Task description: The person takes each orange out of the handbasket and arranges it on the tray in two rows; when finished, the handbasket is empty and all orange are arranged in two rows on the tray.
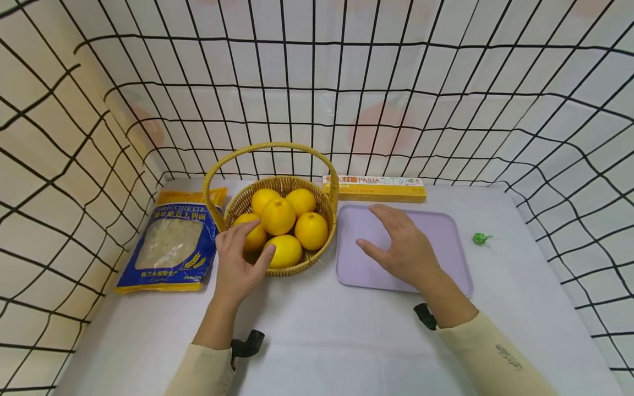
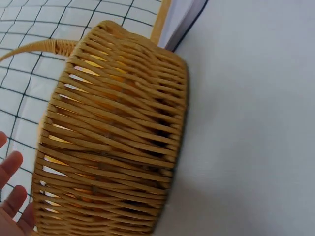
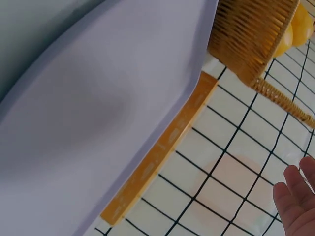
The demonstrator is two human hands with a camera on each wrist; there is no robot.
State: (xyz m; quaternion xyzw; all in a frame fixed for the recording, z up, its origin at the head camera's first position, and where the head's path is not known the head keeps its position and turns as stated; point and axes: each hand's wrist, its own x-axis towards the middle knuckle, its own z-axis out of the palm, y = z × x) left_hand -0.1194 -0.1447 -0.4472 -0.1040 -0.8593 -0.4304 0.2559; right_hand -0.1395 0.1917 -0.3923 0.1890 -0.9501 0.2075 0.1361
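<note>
A wicker basket (image 1: 324,208) with an arched handle stands left of centre and holds several yellow fruits (image 1: 278,216). Over the basket's front left side is my left hand (image 1: 236,267), thumb and fingers spread apart above the fruits and gripping nothing. In the left wrist view the basket's woven wall (image 2: 113,132) fills much of the picture, and only some fingertips show. My right hand (image 1: 406,250) hovers over a flat lilac tray (image 1: 441,236), thumb apart from the fingers and nothing held. Its fingers also show at the right wrist view's lower right corner.
Left of the basket lies a blue and yellow pasta bag (image 1: 168,242). A long pasta box (image 1: 373,190) sits behind the tray. A small green item (image 1: 480,238) lies to the tray's right. Black wire grid (image 1: 386,88) encloses the back and both sides of the white table.
</note>
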